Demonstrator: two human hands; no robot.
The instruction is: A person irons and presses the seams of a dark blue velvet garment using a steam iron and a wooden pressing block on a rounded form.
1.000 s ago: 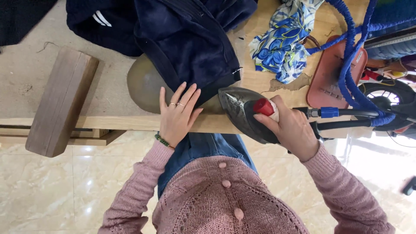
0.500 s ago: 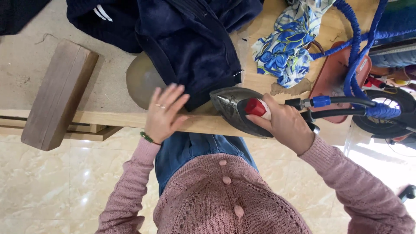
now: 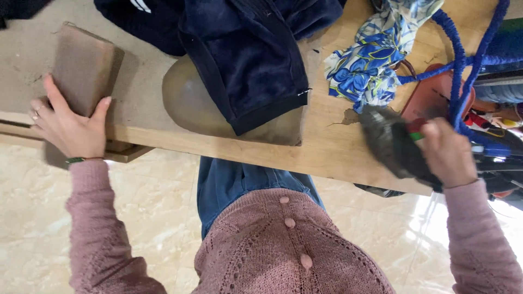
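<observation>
Head view: the wooden block [image 3: 81,68] at nine o'clock on the worktable [image 3: 338,152] is grasped by the left hand [image 3: 68,128], thumb on one side and fingers on the other, at the table's near edge. At three o'clock, the handle of a dark, blurred clothes iron [image 3: 395,144] is clenched in the right hand [image 3: 449,152]; the iron's tip is pointed toward the table's middle, and whether its sole touches the wood cannot be told. A blue braided cord [image 3: 463,60] is seen running from one o'clock down to the right hand. At twelve o'clock, a navy velvet garment [image 3: 250,60] is draped over a rounded pressing pad [image 3: 188,106], its hem near the table edge. Just beside it, toward one o'clock, a blue floral cloth [image 3: 370,60] is lying crumpled, with a reddish-brown iron rest [image 3: 427,95] partly hidden behind the cord.
</observation>
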